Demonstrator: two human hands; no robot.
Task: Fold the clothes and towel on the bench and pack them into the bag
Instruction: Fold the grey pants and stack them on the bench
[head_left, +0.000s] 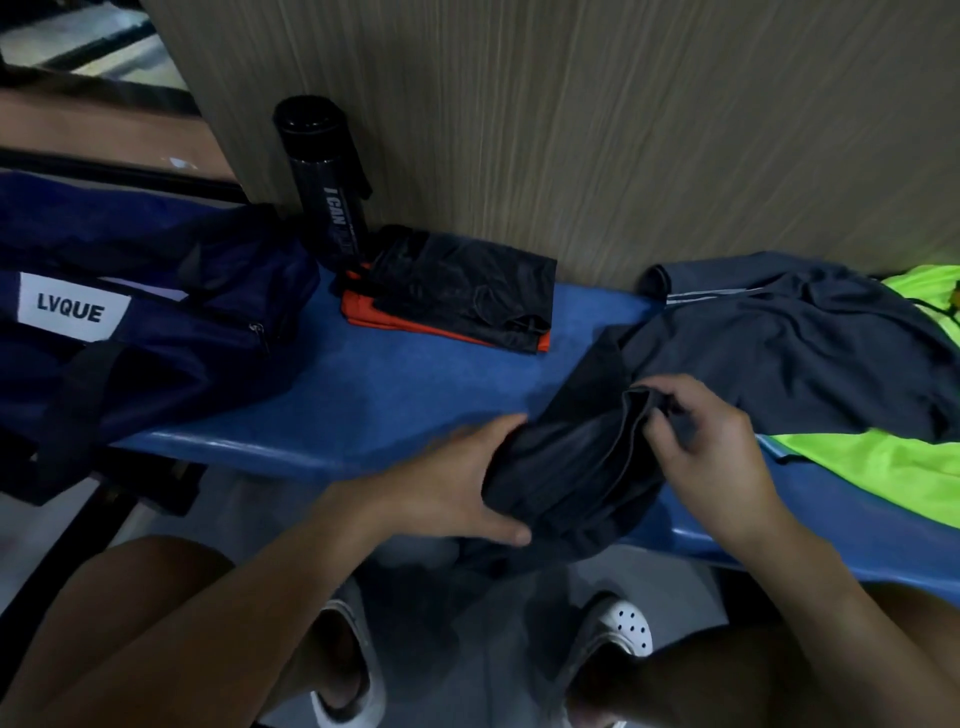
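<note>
Both hands grip a dark garment (571, 467) at the blue bench (405, 395) edge, left hand (457, 483) clasping its side, right hand (696, 441) pinching its hem.

Blue bench (415, 395): navy bag (156, 322) left, black bottle (324, 176), folded black-orange stack (457, 296), grey garment (779, 353), neon-green cloth (883, 467) right.

White perforated clogs (626, 630), both feet

A black bottle (324, 176) stands beside the wood-grain wall (623, 130), white clogs (626, 631) below.
</note>
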